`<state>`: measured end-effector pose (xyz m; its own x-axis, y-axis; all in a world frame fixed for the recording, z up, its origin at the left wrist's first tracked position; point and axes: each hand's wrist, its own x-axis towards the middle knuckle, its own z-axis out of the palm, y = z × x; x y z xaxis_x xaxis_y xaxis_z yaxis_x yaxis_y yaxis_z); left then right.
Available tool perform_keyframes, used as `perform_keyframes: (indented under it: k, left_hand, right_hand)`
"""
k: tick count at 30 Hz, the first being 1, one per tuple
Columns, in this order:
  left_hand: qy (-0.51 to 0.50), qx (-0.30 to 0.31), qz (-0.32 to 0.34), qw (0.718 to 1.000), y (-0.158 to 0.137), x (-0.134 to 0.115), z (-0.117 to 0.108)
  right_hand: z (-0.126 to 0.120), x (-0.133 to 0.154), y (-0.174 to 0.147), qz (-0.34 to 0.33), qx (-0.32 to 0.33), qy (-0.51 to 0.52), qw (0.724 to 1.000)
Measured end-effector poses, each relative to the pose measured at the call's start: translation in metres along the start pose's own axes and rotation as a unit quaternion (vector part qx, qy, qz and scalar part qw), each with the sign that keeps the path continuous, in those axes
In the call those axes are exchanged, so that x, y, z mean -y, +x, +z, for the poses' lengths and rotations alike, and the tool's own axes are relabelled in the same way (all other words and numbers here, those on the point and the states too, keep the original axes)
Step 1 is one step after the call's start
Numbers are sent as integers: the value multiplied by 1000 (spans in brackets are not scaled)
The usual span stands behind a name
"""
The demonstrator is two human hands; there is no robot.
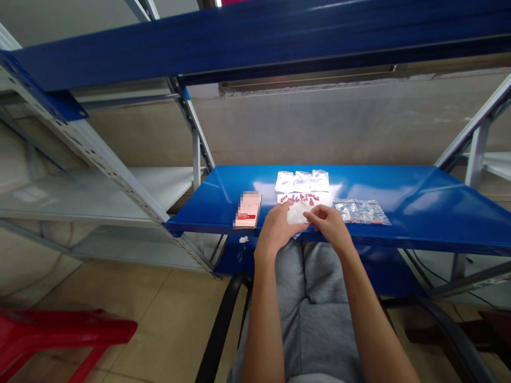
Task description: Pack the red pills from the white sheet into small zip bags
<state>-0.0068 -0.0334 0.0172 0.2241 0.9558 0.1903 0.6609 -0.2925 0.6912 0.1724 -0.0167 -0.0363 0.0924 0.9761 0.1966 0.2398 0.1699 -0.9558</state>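
Note:
My left hand (276,227) grips a small clear plastic bag (296,214) between thumb and fingers, above the front edge of the blue shelf. My right hand (328,222) is closed in a pinch at the bag's right edge; whether a small piece is also between its fingertips is hidden. Just behind the bag, several small red pieces (302,198) lie scattered on a white sheet (326,197). To the right of my right hand, flat clear bags (361,211) with some red pieces inside rest on the shelf.
Behind the sheet lies a row of flat clear bags (302,182). A phone (248,210) with a lit screen lies to the left on the blue shelf (415,202). Another blue beam (255,45) crosses overhead. A red stool (67,332) stands at lower left.

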Motion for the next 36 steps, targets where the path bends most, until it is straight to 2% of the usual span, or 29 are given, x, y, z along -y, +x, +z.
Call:
perform_keyframes:
  k: [3, 8, 12, 15, 18, 22, 31, 36]
  left_hand:
    - [77, 11, 1, 997, 0, -10, 11]
    - [137, -28, -30, 990, 0, -18, 22]
    - [114, -16, -21, 993, 2, -14, 20]
    - [116, -17, -14, 993, 2, -10, 16]
    - [105, -30, 19, 994, 2, -8, 14]
    - [69, -7, 61, 996, 6, -7, 18]
    - [4, -10, 33, 999, 14, 2, 25]
    - [-2, -24, 58, 998, 18, 2, 25]
  right_hand:
    - [9, 4, -2, -12, 22, -23, 999]
    - [15, 9, -5, -40, 67, -38, 996]
    - [13, 9, -5, -34, 89, -12, 995]
    - [9, 5, -4, -22, 82, -13, 996]
    - [5, 4, -4, -13, 78, -3, 997]
    - [4, 6, -5, -18, 81, 20, 996]
    - [0, 5, -4, -26, 82, 18, 996]
    - [-4, 7, -2, -28, 69, 9, 997]
